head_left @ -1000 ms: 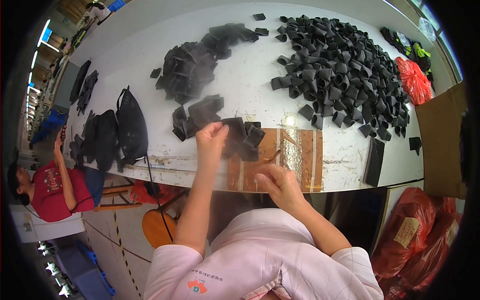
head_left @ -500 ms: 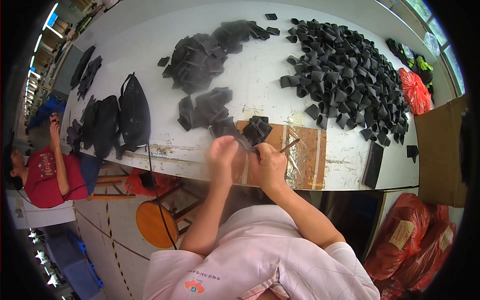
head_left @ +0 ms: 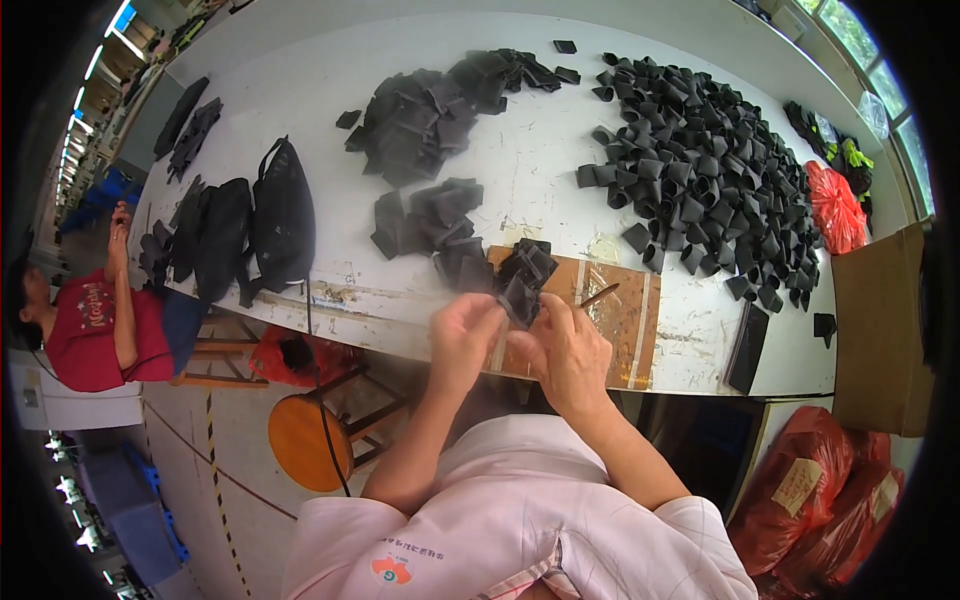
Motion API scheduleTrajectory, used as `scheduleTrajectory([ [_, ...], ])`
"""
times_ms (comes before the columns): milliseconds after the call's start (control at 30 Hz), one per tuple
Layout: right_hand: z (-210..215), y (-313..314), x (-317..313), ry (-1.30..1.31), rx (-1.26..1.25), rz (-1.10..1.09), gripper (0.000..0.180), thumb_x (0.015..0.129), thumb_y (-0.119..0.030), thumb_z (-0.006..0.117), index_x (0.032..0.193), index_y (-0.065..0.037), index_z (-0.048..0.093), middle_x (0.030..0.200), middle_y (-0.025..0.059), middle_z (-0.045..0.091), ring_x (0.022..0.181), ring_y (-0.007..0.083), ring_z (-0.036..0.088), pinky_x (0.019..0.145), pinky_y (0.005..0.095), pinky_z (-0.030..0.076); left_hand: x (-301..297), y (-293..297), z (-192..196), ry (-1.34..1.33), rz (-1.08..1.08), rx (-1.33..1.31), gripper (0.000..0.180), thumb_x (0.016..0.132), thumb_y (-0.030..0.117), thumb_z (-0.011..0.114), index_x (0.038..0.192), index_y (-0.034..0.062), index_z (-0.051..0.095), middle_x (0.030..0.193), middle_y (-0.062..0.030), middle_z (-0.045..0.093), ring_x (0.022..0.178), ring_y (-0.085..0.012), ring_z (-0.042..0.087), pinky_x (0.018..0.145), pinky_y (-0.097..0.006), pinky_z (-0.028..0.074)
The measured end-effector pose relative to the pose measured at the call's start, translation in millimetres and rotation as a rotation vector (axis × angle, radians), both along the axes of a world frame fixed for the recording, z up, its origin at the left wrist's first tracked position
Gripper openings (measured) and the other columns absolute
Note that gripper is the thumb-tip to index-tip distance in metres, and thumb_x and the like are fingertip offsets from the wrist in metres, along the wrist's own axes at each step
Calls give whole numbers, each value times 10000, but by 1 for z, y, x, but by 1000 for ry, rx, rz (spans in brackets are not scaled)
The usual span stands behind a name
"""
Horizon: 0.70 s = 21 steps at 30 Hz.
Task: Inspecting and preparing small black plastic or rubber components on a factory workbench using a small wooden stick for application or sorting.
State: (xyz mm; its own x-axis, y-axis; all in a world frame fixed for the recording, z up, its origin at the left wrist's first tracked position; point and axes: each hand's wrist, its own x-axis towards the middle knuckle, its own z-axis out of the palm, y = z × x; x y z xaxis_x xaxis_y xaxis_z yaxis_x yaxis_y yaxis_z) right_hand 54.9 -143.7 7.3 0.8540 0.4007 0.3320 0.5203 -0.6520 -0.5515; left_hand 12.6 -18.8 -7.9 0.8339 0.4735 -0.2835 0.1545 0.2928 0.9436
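Note:
Above the front edge of the table, my left hand (head_left: 465,340) pinches the left side of a small black fabric piece (head_left: 519,303). My right hand (head_left: 575,350) is at its right side, fingers curled against it and thumb lower down. A thin dark pointed stick (head_left: 600,295) juts out past my right fingers over the brown board (head_left: 630,330); whether I hold it cannot be made out. Just beyond my hands, dark folded pieces (head_left: 530,262) lie on the board's left part. Flat black fabric pieces (head_left: 410,125) are heaped farther off, with a smaller cluster (head_left: 440,215) nearer.
A big heap of black fabric loops (head_left: 700,165) covers the table's right side. Black bags (head_left: 283,215) lie at left, near a seated person in a red shirt (head_left: 95,325). A dark flat box (head_left: 746,347), a cardboard carton (head_left: 880,330) and red sacks (head_left: 800,490) stand right. A round stool (head_left: 308,445) is below left.
My right hand has turned and spread its thumb away from its index finger. My left hand has come in closer to the fabric piece. The whole view has shifted slightly.

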Motion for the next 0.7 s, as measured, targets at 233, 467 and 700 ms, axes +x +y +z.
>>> scheduleTrajectory([
  [233,4,-13,-1,63,321,105,155,701,-90,637,831,-29,580,713,92,503,566,227,545,497,327,452,-10,-41,17,-167,41,841,17,782,5,562,792,10,549,699,-22,582,575,-96,558,517,-250,455],
  [467,7,-31,3,284,412,-79,72,708,23,549,760,0,594,642,78,540,528,182,535,485,281,448,1,-38,28,-126,-82,-774,120,736,-83,503,820,1,525,578,5,482,361,-24,301,343,-168,229],
  [700,11,-58,6,1586,1379,191,105,817,-153,587,796,-51,595,749,18,590,655,93,536,624,224,434,9,-68,18,-219,8,106,154,710,-77,500,844,-3,520,622,8,502,422,-7,348,391,-148,268],
])
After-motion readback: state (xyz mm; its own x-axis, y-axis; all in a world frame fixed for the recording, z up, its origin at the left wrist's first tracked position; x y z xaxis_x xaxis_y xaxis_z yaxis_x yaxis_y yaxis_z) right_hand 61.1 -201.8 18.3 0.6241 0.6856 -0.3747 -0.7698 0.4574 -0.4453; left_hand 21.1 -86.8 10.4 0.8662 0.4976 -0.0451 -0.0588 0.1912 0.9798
